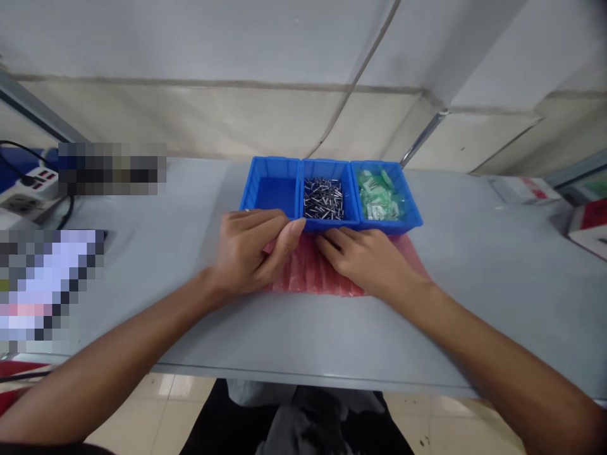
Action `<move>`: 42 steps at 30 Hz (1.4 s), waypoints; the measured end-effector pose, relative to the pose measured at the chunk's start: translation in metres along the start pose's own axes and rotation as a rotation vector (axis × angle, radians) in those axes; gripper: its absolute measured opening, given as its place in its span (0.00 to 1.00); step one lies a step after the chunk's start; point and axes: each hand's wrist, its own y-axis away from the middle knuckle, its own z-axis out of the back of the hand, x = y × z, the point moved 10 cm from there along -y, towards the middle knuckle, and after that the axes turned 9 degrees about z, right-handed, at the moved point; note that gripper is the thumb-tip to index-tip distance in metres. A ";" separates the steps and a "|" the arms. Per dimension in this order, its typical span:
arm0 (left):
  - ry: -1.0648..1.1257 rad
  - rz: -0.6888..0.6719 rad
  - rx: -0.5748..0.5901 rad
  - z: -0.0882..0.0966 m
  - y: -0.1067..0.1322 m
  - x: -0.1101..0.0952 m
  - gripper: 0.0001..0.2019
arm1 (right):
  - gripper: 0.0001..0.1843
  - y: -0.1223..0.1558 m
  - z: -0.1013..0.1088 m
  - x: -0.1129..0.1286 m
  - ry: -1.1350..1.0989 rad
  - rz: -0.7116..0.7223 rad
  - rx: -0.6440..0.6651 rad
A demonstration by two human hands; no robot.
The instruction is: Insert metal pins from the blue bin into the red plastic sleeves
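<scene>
My left hand is curled closed at the front of the left blue bin, its thumb pointing toward the middle bin. What its fingers hold, if anything, is hidden. Under both hands lies a pink, ridged plastic sheet. My right hand rests on that sheet just before the middle blue bin, fingers bent and fingertips mostly out of sight. Many small metal pins fill the middle bin. In the right blue bin are green-tinted plastic packets.
The three bins stand side by side on a grey table, near the wall. At the left are a power strip with cables and a blurred-out phone-like object. Red-and-white boxes stand at the right.
</scene>
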 end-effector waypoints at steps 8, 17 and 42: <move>-0.013 -0.040 -0.035 0.004 0.000 -0.003 0.17 | 0.21 0.009 0.014 -0.003 -0.036 -0.005 -0.102; 0.008 -0.115 0.060 -0.012 0.005 -0.009 0.14 | 0.26 0.031 0.025 -0.048 -1.037 -0.496 -0.568; -0.088 -0.136 0.066 -0.018 0.008 -0.010 0.05 | 0.07 0.036 0.001 -0.048 -1.490 -0.747 -0.681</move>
